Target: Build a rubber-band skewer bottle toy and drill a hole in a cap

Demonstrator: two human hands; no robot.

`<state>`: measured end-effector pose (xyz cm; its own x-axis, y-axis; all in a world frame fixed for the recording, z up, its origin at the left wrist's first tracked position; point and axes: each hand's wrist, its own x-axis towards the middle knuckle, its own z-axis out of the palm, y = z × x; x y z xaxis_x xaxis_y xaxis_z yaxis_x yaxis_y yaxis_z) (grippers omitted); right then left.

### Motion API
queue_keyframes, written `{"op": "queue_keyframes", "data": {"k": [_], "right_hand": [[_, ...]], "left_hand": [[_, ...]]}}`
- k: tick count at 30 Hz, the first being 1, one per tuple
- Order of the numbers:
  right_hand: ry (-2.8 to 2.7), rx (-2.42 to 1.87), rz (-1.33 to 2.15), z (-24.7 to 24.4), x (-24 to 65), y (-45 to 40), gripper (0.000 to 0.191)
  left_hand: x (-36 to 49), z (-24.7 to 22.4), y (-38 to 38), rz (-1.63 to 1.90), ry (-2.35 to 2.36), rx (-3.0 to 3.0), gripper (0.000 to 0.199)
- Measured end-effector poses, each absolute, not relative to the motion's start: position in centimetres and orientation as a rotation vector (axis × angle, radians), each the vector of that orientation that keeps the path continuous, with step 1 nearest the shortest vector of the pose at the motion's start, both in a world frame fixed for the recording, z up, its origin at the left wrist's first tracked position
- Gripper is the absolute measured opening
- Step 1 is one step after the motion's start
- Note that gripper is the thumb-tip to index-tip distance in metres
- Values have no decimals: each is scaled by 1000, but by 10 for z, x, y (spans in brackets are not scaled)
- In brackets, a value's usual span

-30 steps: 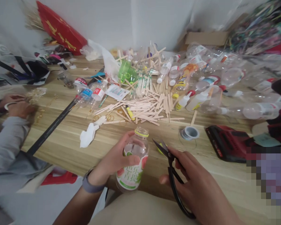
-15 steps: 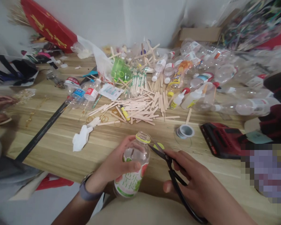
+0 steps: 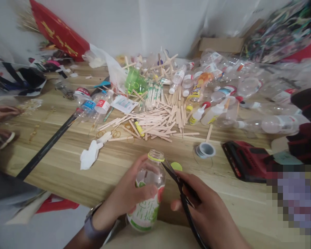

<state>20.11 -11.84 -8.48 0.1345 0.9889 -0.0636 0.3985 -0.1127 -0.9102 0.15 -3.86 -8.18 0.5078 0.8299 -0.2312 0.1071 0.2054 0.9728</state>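
My left hand [image 3: 134,190] is wrapped round a clear plastic bottle [image 3: 149,211] with a green, white and pink label. The bottle has no cap, and a yellow-green ring sits round its neck. My right hand [image 3: 199,200] grips black-handled scissors [image 3: 182,195], with the blade tips touching the neck ring. Just behind the blades a yellow-green cap [image 3: 176,166] lies on the table.
Wooden sticks [image 3: 158,121] are heaped mid-table [image 3: 124,152], with many plastic bottles [image 3: 277,122] at right. A red power tool [image 3: 246,160] and wire spool [image 3: 206,150] lie nearer. White tissue [image 3: 90,155] is left of centre. Another person's hands [image 3: 3,114] are at far left.
The scissors' tips have moved slightly left and down onto the bottle's neck ring. My right hand has shifted left with them. The other person's lower hand has moved slightly.
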Motion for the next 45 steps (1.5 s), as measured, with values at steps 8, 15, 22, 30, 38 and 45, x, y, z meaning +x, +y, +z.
{"op": "queue_keyframes", "data": {"k": [8,15,22,30,38,45], "right_hand": [[-1061,-1496,1220,-97,195,-122,46],[-906,-1265,1355,-106,189,-121,52],[-909,-1202,1404,-107,192,-117,47],[-992,-1482,1017,-102,185,-125,42],[-1787,-1728,12,-89,214,-121,39],[-1984,-1650,-318,-77,220,-114,46]], "left_hand": [[12,-82,-48,627,968,1220,81],[15,-81,-52,632,1017,1281,74],[17,-82,-55,657,1064,1294,73],[15,-79,-55,640,914,1160,81],[17,-74,-54,605,886,1164,83],[17,-74,-54,570,935,1147,85]]}}
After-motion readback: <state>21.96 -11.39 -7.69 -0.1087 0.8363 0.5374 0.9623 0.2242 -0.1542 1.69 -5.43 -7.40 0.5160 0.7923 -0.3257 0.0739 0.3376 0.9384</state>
